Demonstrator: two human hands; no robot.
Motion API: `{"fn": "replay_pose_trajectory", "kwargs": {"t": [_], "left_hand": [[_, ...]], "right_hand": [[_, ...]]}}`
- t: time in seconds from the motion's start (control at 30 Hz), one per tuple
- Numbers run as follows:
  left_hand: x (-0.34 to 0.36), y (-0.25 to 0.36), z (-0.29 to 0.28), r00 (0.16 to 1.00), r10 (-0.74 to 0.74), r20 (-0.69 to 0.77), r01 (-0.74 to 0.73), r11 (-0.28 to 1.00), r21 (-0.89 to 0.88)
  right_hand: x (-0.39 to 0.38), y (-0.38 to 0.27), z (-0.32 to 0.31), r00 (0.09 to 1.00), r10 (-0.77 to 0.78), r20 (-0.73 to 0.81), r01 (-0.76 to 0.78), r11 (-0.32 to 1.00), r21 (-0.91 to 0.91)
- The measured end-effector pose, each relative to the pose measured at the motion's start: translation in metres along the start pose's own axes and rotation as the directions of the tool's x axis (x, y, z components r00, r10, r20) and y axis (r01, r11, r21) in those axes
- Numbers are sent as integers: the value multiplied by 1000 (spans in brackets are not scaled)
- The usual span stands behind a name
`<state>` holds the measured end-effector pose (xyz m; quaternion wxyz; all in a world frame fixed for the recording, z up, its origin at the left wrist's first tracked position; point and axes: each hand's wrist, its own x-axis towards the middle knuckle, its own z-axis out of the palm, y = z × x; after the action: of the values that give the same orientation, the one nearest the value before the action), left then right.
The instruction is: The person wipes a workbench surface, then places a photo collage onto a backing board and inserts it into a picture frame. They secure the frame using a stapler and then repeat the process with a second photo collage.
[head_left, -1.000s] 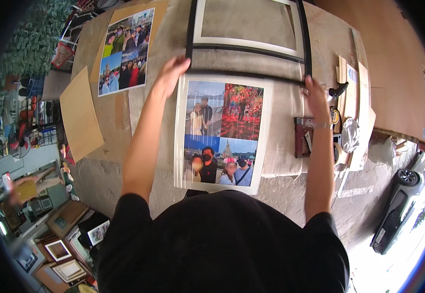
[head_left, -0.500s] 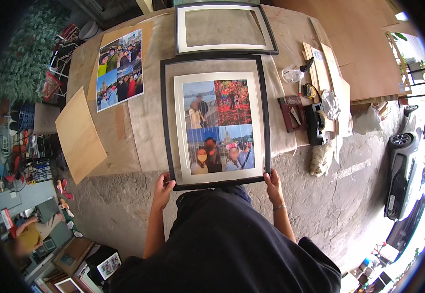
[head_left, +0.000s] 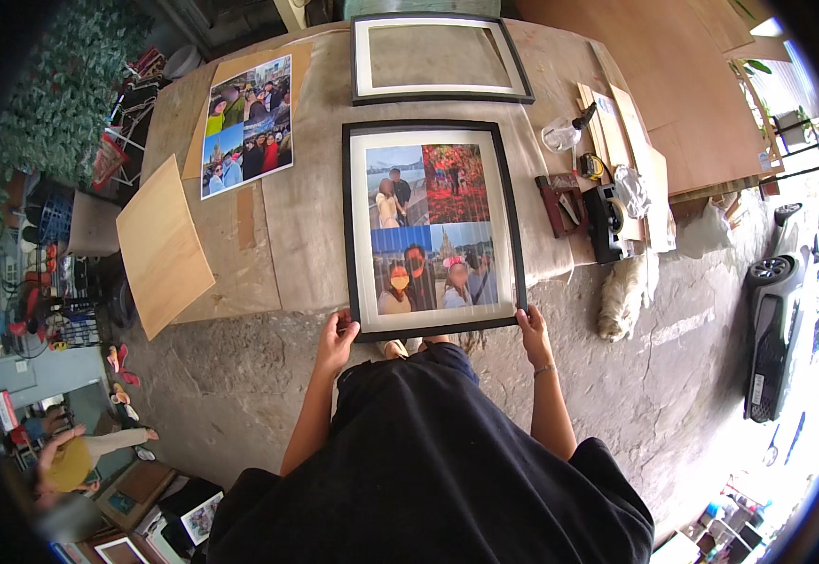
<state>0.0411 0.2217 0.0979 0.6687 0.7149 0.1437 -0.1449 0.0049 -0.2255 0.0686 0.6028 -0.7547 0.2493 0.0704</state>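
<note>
While both hands grip its near corners, left hand (head_left: 336,336) and right hand (head_left: 533,329), the black picture frame (head_left: 431,228) lies on the tabletop (head_left: 301,211); its long side points to twelve o'clock; both hands equally near.

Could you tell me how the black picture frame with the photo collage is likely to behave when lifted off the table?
The framed collage probably stays stiff: it overhangs the table edge without sagging. It seems light enough, since the left hand and right hand hold only its bottom corners. Its sheen suggests glazing, so likely fragile.
</note>
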Motion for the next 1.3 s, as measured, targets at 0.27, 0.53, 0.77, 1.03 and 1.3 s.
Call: {"fn": "replay_pose_trajectory", "kwargs": {"t": [0.27,0.53,0.77,1.03,1.3], "left_hand": [[7,-32,-4,996,72,-60,-66,992,108],[3,-41,6,997,-3,-83,14,992,126],[-4,-40,13,985,-137,-106,148,983,106],[-7,-37,27,916,-395,-64,375,904,-206],[-6,-52,13,907,-410,96,410,811,-416]], "right_hand": [[2,3,13,989,-114,-97,80,951,-300],[0,14,11,983,-151,-106,96,908,-408],[-9,-15,8,960,254,116,-267,956,124],[-1,9,0,905,390,170,-415,721,555],[-9,6,7,880,403,250,-455,570,684]]}}
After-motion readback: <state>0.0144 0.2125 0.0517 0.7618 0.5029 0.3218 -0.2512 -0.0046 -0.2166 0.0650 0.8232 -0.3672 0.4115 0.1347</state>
